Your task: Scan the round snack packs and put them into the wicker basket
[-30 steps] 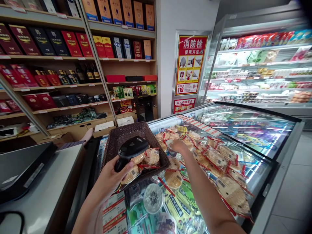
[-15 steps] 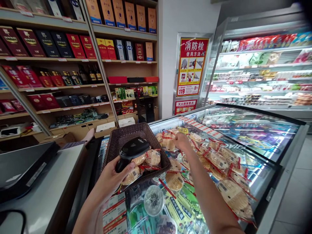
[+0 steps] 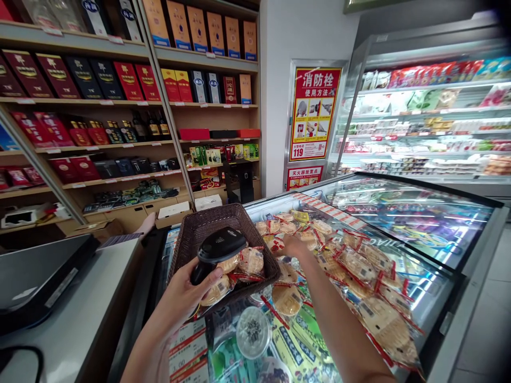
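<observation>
My left hand (image 3: 195,287) is wrapped round the handle of a black handheld barcode scanner (image 3: 221,244). The scanner is over a brown woven basket (image 3: 217,216), where several clear packets of round crackers (image 3: 251,260) lie at the near right end. Just beyond the basket's right side, my right hand (image 3: 292,247) grips a packet of crackers (image 3: 274,243) with red print. Its fingertips are partly hidden behind the hand. More cracker packets (image 3: 355,263) are spread over the glass freezer lid (image 3: 339,207) around and right of my right forearm.
Below the glass are a round clear tub (image 3: 254,331) and green packs (image 3: 299,340). A counter with a dark device (image 3: 43,276) stands at left. Shelves of boxed goods (image 3: 99,77) line the back wall, with a red notice (image 3: 317,114) and a lit chiller (image 3: 431,117) farther right.
My right hand has come down and slightly left, toward the basket, with the cracker packet turning beside it. My left hand still holds the scanner in nearly the same place.
</observation>
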Demonstrator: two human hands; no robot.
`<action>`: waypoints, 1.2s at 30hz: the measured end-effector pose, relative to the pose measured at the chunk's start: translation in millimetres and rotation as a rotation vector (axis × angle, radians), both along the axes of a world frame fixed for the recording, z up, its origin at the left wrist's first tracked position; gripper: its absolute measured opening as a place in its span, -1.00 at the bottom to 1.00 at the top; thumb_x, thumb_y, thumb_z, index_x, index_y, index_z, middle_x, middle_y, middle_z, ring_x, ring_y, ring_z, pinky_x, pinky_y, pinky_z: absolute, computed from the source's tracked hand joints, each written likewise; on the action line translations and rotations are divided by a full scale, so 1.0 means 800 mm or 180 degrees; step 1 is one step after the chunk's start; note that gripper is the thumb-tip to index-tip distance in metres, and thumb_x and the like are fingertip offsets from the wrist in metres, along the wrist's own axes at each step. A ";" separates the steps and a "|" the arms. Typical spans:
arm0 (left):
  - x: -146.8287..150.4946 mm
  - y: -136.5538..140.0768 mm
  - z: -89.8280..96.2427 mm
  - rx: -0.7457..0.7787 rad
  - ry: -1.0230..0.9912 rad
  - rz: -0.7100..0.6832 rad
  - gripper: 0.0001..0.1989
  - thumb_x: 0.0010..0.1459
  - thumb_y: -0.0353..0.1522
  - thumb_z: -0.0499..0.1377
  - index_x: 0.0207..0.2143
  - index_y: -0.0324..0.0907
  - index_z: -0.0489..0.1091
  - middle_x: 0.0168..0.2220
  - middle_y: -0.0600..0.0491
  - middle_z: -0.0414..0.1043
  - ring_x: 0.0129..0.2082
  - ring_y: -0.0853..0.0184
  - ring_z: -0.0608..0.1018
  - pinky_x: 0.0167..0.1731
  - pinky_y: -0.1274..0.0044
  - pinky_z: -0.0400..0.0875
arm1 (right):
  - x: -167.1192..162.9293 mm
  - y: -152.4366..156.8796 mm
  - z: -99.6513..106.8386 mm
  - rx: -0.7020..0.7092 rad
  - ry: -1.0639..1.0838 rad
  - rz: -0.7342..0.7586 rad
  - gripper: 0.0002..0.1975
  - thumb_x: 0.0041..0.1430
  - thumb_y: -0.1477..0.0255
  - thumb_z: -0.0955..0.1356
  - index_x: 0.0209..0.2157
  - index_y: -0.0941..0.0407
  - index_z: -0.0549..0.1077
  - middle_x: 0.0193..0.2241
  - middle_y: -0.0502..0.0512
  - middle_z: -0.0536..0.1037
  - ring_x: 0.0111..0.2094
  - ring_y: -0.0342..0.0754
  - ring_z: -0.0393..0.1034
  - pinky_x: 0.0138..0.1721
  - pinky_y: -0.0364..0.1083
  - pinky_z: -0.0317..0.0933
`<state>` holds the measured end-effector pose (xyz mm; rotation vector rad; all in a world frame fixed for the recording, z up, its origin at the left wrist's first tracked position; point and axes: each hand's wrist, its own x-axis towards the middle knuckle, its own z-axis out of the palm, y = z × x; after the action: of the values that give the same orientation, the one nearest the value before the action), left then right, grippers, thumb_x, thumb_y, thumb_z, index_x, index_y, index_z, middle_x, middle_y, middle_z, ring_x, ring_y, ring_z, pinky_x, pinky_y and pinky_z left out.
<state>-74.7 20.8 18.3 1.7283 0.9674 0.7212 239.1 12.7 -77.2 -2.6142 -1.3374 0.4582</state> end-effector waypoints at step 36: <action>-0.006 0.015 -0.015 0.0000 0.0310 -0.0251 -0.56 -0.09 -0.06 0.34 -0.33 -0.20 0.39 -0.62 0.22 0.12 -0.59 0.47 0.15 -0.60 0.62 0.01 | -0.022 -0.035 0.077 0.2754 0.2495 0.2506 -0.93 0.03 0.57 0.40 -0.43 0.11 0.48 -0.06 0.11 0.44 0.00 -0.02 0.36 0.00 -0.04 0.23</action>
<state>-79.8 33.2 6.3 1.8050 0.9595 0.5908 221.8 -15.4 -15.9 -0.9996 -1.6539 0.6841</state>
